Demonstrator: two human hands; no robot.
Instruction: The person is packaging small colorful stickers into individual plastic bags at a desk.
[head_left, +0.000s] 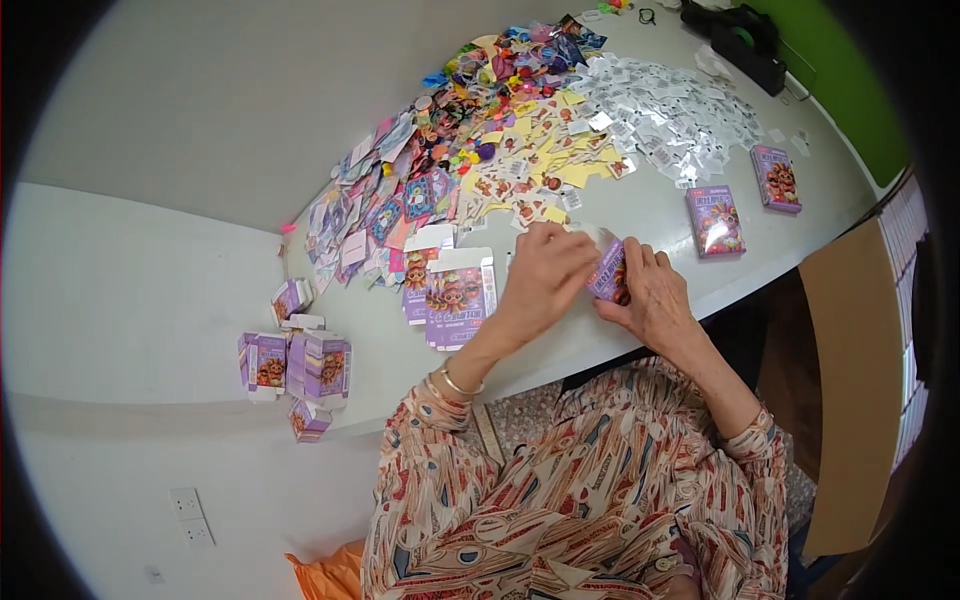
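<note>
Right hand (655, 298): gripping small purple box (608, 276), thumb under, fingers over the far side.
Left hand (545, 280): at 9 o'clock of the box, fingers curled together by its upper end; can't tell if pinching anything.
Box location: between the hands, above the near edge of the bench (570, 350), tilted.
Box handling: looks like thin printed card; likely light, fairly stiff along its edges, panels easy to dent, glossy face maybe a bit slippery.
Where to hold: narrow sides, light squeeze, clear of the end flaps.
Box contents: hidden by the hands.
Flat cartons (460, 300): 9 o'clock, overlapping stack, white flaps out; flattened, nothing visible inside.
Boxes at 2 o'clock: nearer purple box (716, 222) and farther purple box (777, 180), apart, both look shut; contents not visible.
Carton pile (320, 365): between 8 and 9 o'clock, formed purple cartons heaped at the bench end; insides not readable.
Yellow-and-white cards (540, 165): 11 o'clock, loose spread.
White packets (665, 115): between 12 and 1, big loose heap.
Trinkets (465, 110): between 10 and 11, mixed colours.
Pastel packets (345, 240): between 9 and 10, loose.
Brown cardboard (850, 400): 4 o'clock, beside the bench; inside not visible.
</note>
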